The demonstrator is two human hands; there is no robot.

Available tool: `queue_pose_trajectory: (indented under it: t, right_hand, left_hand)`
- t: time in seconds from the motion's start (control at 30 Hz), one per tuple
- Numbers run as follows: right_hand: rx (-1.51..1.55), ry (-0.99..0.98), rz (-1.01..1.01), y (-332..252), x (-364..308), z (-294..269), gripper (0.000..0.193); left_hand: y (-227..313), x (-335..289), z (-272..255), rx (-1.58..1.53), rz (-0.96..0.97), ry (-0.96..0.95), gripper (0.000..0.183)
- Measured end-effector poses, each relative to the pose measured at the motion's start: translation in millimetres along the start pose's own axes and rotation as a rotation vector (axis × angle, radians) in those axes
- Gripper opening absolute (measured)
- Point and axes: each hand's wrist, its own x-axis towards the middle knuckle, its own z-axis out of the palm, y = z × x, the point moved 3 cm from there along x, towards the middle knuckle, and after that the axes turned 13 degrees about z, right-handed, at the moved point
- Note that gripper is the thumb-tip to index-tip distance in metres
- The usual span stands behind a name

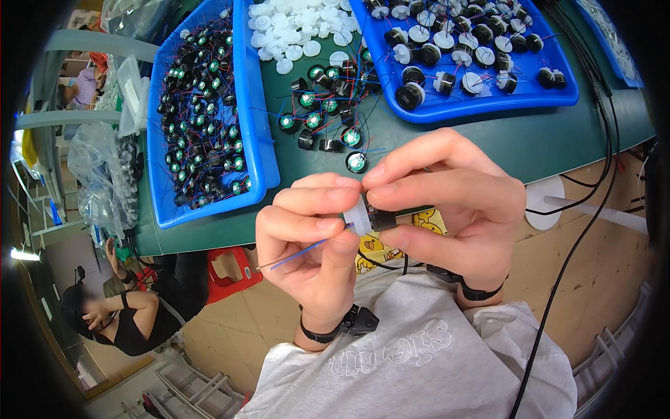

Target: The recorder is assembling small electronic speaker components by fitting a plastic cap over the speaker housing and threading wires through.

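Close in front of my chest, both hands meet around one small assembly. Between the fingertips of my left hand [303, 227] is a translucent white plastic cap [359, 218], with a blue wire and a thinner wire trailing toward my palm. My right hand [457, 202] pinches a black cylindrical buzzer-like part [382, 219], which sits against the cap. Fingers hide part of the joint, so how deep the two fit cannot be told. Just beyond my fingertips, loose black parts with green faces [328, 105] lie on the green tabletop [307, 166], red and blue wires attached.
A blue bin [267, 164] at the left holds many wired black parts. White caps [293, 24] are heaped at the back. At the right, a blue tray [481, 108] carries capped parts. Black cables [600, 140] hang by the table's right side. Another person [139, 314] sits near a red stool [237, 276].
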Motion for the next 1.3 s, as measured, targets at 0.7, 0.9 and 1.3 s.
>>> queue_pose_trajectory:
  t: [0.7,0.9,1.3]
  right_hand:
    - [-0.055,-0.023,0.064,-1,0,3,0.034]
    - [-0.052,-0.025,0.069,0,0,4,0.035]
    - [-0.114,-0.001,0.066,-5,-4,1,0.03]
  left_hand:
    - [2,3,-11,0.027,-0.04,-0.035,0.022]
    - [7,3,-13,0.044,-0.064,-0.029,0.022]
    - [6,6,-11,-0.016,-0.072,-0.072,0.021]
